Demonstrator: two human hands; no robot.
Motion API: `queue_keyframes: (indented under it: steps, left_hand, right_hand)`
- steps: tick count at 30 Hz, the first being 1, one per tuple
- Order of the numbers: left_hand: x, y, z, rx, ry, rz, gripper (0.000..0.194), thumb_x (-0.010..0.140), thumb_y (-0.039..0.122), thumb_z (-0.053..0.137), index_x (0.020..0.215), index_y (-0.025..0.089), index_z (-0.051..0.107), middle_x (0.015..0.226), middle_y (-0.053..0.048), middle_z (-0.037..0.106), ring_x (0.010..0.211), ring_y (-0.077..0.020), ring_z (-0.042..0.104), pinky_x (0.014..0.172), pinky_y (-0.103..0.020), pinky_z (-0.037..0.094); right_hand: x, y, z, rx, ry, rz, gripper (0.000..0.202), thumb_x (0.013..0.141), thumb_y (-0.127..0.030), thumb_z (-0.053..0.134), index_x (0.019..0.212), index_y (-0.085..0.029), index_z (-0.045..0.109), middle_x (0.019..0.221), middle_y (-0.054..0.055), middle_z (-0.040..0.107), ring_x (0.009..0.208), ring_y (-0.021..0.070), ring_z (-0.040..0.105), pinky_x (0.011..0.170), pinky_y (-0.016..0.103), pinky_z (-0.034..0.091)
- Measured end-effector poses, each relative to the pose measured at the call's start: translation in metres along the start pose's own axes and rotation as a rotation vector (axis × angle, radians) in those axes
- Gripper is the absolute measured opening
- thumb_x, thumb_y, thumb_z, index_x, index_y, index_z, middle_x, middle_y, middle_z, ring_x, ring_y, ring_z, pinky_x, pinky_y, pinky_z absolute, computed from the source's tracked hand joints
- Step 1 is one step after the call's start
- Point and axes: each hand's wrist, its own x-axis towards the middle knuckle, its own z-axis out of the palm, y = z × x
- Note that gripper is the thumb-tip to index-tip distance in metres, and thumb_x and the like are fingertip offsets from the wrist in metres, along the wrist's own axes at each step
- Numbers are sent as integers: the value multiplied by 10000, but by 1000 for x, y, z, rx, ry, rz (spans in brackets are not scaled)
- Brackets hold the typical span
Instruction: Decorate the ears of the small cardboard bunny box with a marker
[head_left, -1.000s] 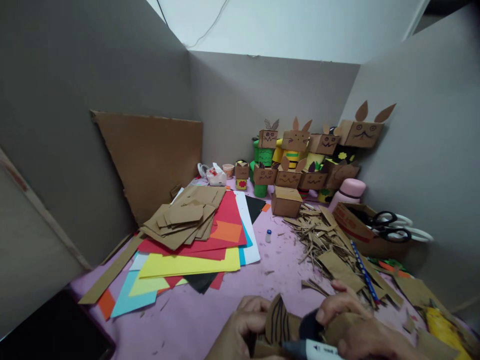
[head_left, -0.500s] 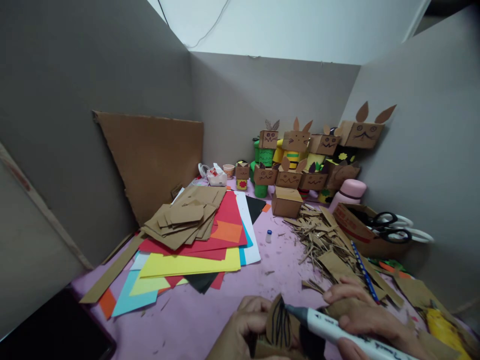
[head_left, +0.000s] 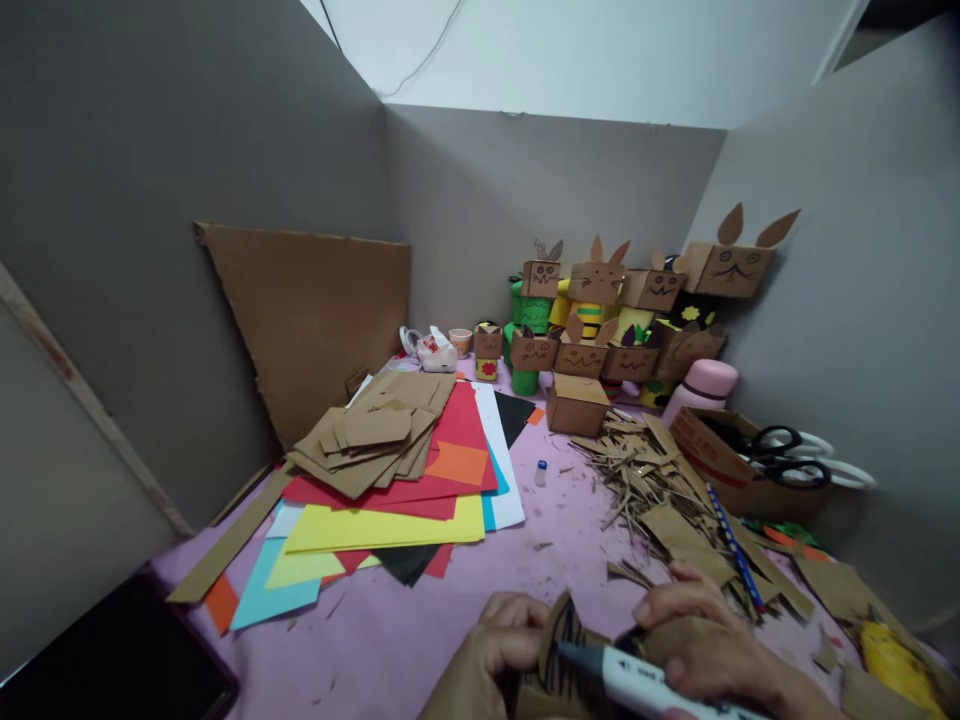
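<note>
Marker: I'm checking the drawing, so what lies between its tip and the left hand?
In the head view, the pointed cardboard piece lies between the tip of the marker and the left hand; contact with the tip is hard to tell.

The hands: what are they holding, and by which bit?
The right hand grips the marker by its white barrel. The left hand holds the striped cardboard piece by its left side.

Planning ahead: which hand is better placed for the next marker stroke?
Likely the right hand: it holds the marker, tip at the striped cardboard, which the left hand holds.
</note>
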Motion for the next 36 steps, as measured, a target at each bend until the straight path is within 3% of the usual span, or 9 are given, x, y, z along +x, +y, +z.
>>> queue_keyframes:
  steps: [3, 7, 10, 15, 21, 26, 30, 32, 36]
  left_hand:
    - [0, 0, 0, 13, 0, 20, 419, 599, 634, 725, 734, 241, 782, 822, -38, 544, 913, -236, 481, 884, -373, 332]
    - [-1, 4, -1, 44, -26, -18, 442, 612, 631, 717, 759, 219, 785, 850, -58, 579, 960, -259, 483, 917, -396, 326]
    - [-2, 4, -2, 59, -37, -40, 479, 604, 642, 715, 779, 202, 784, 872, -74, 594, 976, -274, 492, 926, -411, 335]
    - [-1, -2, -1, 18, -5, -23, 438, 574, 601, 761, 794, 223, 788, 874, -54, 574, 964, -258, 495, 925, -396, 339]
    - [0, -1, -1, 4, -25, -27, 311, 650, 450, 783, 904, 270, 782, 960, -57, 603, 1033, -256, 494, 977, -398, 323]
    - [0, 2, -3, 26, -6, -30, 363, 645, 540, 748, 852, 244, 785, 903, -44, 582, 989, -248, 490, 950, -394, 331]
    - [1, 2, -2, 35, -35, -35, 369, 605, 532, 779, 794, 216, 784, 898, -57, 605, 977, -261, 501, 933, -406, 330]
    - [0, 1, -1, 26, -20, -41, 318, 623, 492, 784, 800, 228, 784, 919, -53, 610, 987, -254, 498, 936, -397, 332]
    - [-2, -1, -1, -7, 10, -15, 282, 640, 436, 795, 858, 257, 782, 942, -41, 606, 1007, -239, 497, 961, -389, 332]
  right_hand:
    - [-1, 0, -11, -70, 23, 23, 124, 795, -279, 677, 885, -258, 595, 634, -32, 697, 709, 193, 731, 772, 341, 614]
    - [9, -1, -12, -13, -182, -81, 11, 846, -268, 626, 837, -264, 621, 617, -53, 707, 677, 169, 737, 712, 284, 627]
    - [19, -4, -5, -4, -34, -51, 281, 926, -328, 510, 670, -254, 602, 584, -56, 690, 561, 123, 713, 618, 218, 620]
    - [17, -4, -7, -72, -172, -81, 88, 806, -282, 681, 816, -253, 599, 638, -52, 719, 646, 159, 731, 678, 258, 626]
    - [11, -10, -11, -216, 98, 4, 97, 851, -308, 625, 809, -234, 578, 608, -32, 692, 692, 156, 716, 756, 262, 594]
    - [9, -4, -5, -97, -1, -106, 88, 871, -291, 613, 800, -239, 623, 661, -50, 711, 691, 130, 722, 781, 239, 592]
    - [9, 0, 5, -28, 18, -113, 349, 968, -291, 431, 673, -249, 614, 687, -44, 711, 589, 92, 701, 732, 235, 605]
    - [14, -3, 6, -59, -22, -133, 314, 958, -303, 461, 682, -245, 601, 615, -54, 698, 575, 98, 702, 702, 221, 606]
    - [20, -9, -3, -229, 32, -85, 141, 891, -317, 576, 777, -234, 572, 558, -51, 685, 609, 139, 716, 672, 235, 605]
